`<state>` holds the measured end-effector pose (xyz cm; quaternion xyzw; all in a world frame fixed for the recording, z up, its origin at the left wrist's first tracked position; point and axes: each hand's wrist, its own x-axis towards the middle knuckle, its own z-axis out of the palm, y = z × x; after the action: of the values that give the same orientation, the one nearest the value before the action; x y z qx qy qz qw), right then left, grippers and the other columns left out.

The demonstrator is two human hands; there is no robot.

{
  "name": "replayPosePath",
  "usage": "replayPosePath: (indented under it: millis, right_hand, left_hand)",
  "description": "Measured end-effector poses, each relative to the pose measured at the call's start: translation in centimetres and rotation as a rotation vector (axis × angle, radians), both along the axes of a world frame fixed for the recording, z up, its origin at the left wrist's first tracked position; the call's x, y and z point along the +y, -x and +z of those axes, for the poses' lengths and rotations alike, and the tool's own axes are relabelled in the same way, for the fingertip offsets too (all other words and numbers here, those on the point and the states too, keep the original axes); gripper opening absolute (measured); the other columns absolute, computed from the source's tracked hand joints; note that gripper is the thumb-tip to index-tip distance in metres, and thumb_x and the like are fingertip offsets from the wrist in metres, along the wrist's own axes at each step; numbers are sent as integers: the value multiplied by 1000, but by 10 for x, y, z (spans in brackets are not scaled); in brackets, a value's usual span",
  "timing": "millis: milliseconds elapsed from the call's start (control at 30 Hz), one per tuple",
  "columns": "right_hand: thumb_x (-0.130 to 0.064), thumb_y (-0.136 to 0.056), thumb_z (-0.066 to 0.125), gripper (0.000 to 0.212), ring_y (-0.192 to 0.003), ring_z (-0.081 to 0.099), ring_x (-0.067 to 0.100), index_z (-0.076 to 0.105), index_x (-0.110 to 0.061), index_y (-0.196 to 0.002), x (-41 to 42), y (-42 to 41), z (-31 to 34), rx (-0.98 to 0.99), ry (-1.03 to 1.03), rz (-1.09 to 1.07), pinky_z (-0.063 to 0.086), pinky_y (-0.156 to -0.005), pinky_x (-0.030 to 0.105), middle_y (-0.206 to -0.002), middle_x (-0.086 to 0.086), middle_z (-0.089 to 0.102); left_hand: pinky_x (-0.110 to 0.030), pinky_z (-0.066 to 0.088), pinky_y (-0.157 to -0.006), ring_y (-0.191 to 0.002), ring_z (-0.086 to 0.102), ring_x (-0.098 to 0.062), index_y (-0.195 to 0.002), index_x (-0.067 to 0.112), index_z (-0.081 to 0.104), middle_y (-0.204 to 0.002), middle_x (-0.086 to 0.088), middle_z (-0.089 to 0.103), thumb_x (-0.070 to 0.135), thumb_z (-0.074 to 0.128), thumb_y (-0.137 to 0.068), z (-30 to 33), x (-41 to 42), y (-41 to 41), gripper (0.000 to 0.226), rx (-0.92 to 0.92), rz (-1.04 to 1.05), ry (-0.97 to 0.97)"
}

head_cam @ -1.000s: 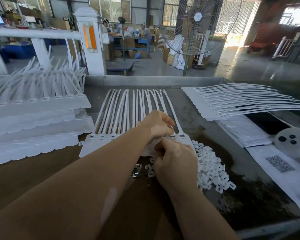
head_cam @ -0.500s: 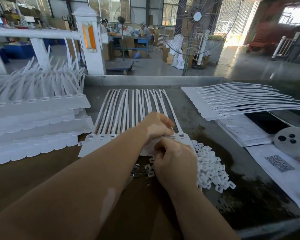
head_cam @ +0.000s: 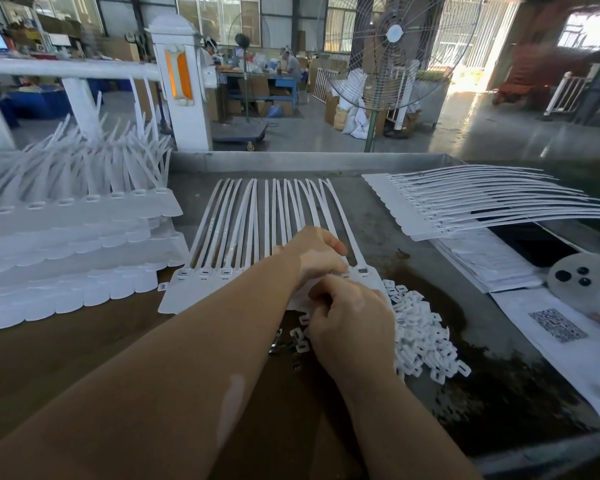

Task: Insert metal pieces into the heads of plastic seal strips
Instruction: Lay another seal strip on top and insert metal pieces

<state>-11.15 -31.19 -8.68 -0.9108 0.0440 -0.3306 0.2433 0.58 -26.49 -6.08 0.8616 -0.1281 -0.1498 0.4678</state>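
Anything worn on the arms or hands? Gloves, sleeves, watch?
Nothing visible. Left hand and right hand are bare: no gloves, rings or tape on the fingers that show. Both forearms are bare to the frame edge, with no sleeve, watch or band in view.

Right hand (head_cam: 352, 323): fingertips curled under, hidden from view; whether they pinch a metal piece cannot be told. Left hand (head_cam: 314, 252): covers several heads of the flat sheet of joined white plastic seal strips (head_cam: 243, 230); contact point beneath unseen. Small dark metal pieces (head_cam: 284, 344): partly hidden behind both forearms, too small to make out. Stacked white strip sheets (head_cam: 66, 244): cut off at the table's left edge, blurred. Printed paper with square code (head_cam: 557, 325): cut off at the right edge, unreadable.
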Motion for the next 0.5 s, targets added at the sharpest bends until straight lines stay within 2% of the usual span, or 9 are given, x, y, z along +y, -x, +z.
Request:
replayPosePath:
  millis: [67,200,367,433,500]
  right_hand:
    - [-7,-72,54,15,-58,58,19,68,-12,-70,0,0,-1,4,0,1,40,-67,29,-64,-1,65]
    - [-4,-71,57,13,-56,57,21,67,-12,-69,-1,0,-1,-5,-8,2,41,-66,31,-63,0,64]
    - [-4,-71,59,11,-57,58,22,67,-12,-69,0,0,0,-13,-20,3,42,-66,32,-64,0,65]
    - [-5,-70,57,12,-57,58,22,67,-12,-69,-1,-1,0,-16,-18,3,42,-65,32,-63,1,65]
    - [-4,-68,56,12,-56,57,23,66,-12,-68,-1,-1,0,-22,-16,0,40,-64,31,-61,1,64]
  left_hand:
    - [-41,46,-97,-104,59,-24,-79,25,68,-97,-2,65,6,74,-70,0,0,1,22,16,-8,14]
    - [-45,38,-103,-104,59,-26,-76,25,68,-95,-1,67,10,75,-65,2,-2,2,20,5,-13,-34]
    - [-44,38,-103,-103,58,-23,-77,27,65,-96,1,66,10,75,-69,-1,-2,1,21,-12,-24,-22]
    - [-42,42,-101,-101,58,-20,-81,27,64,-97,2,64,10,73,-75,-2,2,1,21,-13,-67,13]
    - [-32,48,-92,-98,58,-16,-89,24,64,-97,3,62,5,66,-80,0,6,3,21,-14,-110,37]
